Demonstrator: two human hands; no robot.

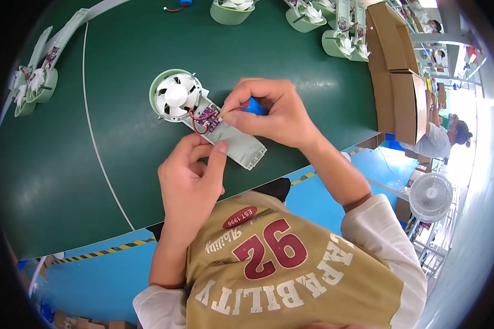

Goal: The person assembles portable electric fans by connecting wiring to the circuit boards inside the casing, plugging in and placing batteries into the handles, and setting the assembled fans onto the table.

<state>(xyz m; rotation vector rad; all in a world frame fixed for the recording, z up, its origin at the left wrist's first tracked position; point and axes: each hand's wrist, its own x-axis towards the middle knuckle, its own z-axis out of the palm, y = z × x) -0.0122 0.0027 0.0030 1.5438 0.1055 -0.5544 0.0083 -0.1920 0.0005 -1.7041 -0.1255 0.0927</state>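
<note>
A pale green handheld fan housing [239, 143] lies at a slant on the green table, its handle toward me and its round head with white fan blades [177, 95] away. A small purple circuit board [208, 119] with red and black wires sits in the handle beside the head. My left hand [191, 172] is closed on the handle's near-left edge, thumb on top. My right hand [277, 112] curls round a blue cylindrical battery [254, 107]. Its thumb and forefinger pinch the battery's wire end at the board's edge; the plug itself is mostly hidden.
Several similar fan housings [337, 44] stand at the far right, one [231, 13] at the far middle, others [37, 82] at the far left. Another blue battery [185, 3] lies at the far edge. Cardboard boxes [409, 104] border the right side. A co-worker [439, 137] sits beyond.
</note>
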